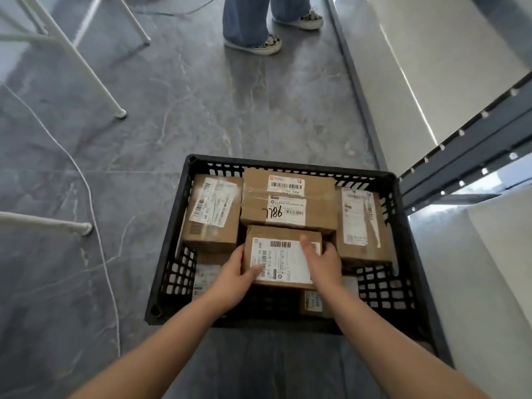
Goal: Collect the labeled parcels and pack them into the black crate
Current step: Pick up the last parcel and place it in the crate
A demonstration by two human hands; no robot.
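Observation:
A black slatted crate stands on the grey floor in front of me. Several brown cardboard parcels with white labels lie in it: one at the left, one at the back middle marked "786", one at the right. Both my hands hold a smaller labeled parcel over the crate's near middle. My left hand grips its left edge with the thumb on the label. My right hand grips its right side, thumb on top. More parcels show partly beneath it.
Another person's legs and sneakers stand on the floor beyond the crate. White metal furniture legs and a white cable are at the left. A dark metal rack beam and white surfaces are at the right.

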